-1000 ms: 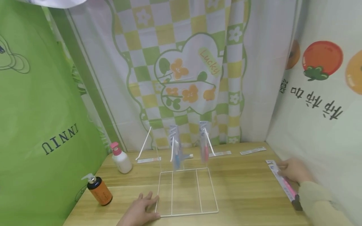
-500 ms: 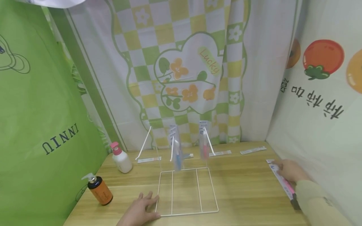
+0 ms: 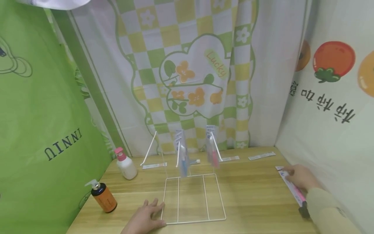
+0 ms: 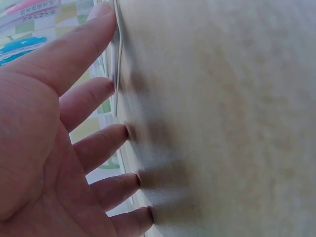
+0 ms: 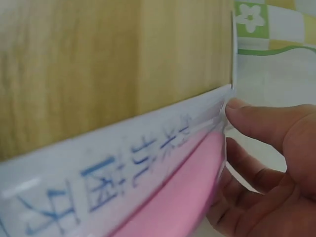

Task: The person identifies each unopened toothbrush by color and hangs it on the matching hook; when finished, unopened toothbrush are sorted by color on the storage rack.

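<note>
In the head view my right hand (image 3: 302, 177) holds a packaged pink toothbrush (image 3: 298, 194) lying slantwise at the table's right side. Up close in the right wrist view, the thumb is at one edge of the clear pack, the curled fingers behind it. My left hand (image 3: 144, 216) has its fingers spread on the tabletop, with thumb and index finger touching the left side of a white wire rack (image 3: 193, 222). From the rack's hooks hang a packaged blue toothbrush (image 3: 183, 159) and a packaged pink toothbrush (image 3: 214, 156).
A white pump bottle (image 3: 127, 167) with a pink top and an orange-labelled pump bottle (image 3: 105, 199) stand at the left. Flat narrow packets (image 3: 261, 156) and a small tube (image 3: 194, 161) lie along the back edge. Printed curtains (image 3: 266, 81) enclose the table.
The right hand, blurred a second ago, is now steadier on the toothbrush pack, barely shifted. The hanging pink toothbrush pack sways slightly. My left hand stays at the rack.
</note>
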